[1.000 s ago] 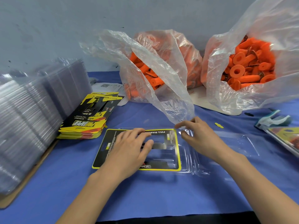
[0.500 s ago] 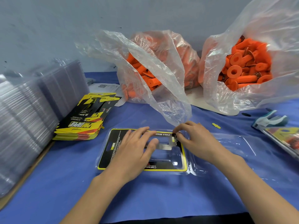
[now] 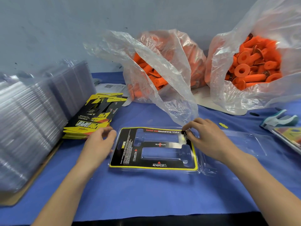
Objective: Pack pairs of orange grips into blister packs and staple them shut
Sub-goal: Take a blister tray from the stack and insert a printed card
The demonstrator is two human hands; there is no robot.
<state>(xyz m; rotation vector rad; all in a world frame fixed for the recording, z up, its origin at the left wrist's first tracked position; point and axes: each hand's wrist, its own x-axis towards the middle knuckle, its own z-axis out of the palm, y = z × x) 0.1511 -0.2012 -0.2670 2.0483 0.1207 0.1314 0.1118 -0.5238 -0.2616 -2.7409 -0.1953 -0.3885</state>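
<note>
An open clear blister pack (image 3: 244, 144) lies flat on the blue cloth. A black and yellow insert card (image 3: 154, 147) sits in its left half, with both grip-shaped cavities empty. My right hand (image 3: 206, 137) pinches the card's top right corner with curled fingertips. My left hand (image 3: 99, 144) hovers at the pack's left edge, fingers loosely curled and holding nothing. Orange grips fill two clear plastic bags at the back, one in the middle (image 3: 156, 75) and one on the right (image 3: 254, 67).
A tall stack of empty clear blister packs (image 3: 32, 119) stands on the left, with a pile of printed cards (image 3: 96, 115) beside it. A teal and white stapler (image 3: 280, 119) lies at the right, next to a packed blister (image 3: 290, 136) at the frame's edge.
My left hand has lifted off the card and moved left to the pack's edge. The card has shifted right and settled in the blister's left half. My right hand stays at the corner.
</note>
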